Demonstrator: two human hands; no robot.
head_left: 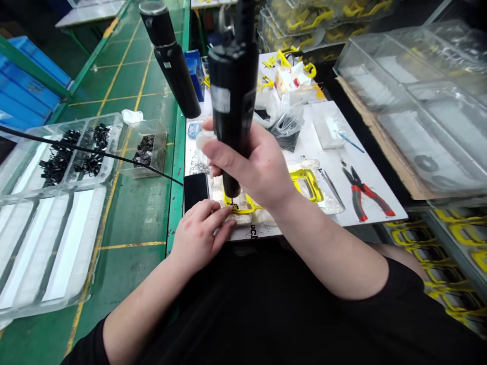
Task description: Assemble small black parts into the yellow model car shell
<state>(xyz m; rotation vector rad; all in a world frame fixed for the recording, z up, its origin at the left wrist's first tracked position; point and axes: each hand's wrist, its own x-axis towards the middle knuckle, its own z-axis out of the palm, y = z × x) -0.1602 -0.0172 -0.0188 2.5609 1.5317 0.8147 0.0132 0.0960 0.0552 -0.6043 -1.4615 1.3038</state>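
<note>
My right hand [262,162] is wrapped round a black electric screwdriver [233,101], held upright with its tip down at the left end of a yellow plastic frame [310,185]. The frame lies on a whitish padded holder [331,205] on the white board. Close by the tip, my left hand [201,230] has its fingers bent and drawn together on a small dark part [235,207] at the frame's corner. What those fingertips pinch, if anything, is too small to make out. A second black screwdriver [171,66] hangs to the left.
Red-handled pliers [367,195] and tweezers [332,187] lie to the right. A dark phone [196,190] is beside my left hand. Clear trays [95,177] with black parts stand left, near a small clear box [158,165]. A black cable [91,149] crosses the left side.
</note>
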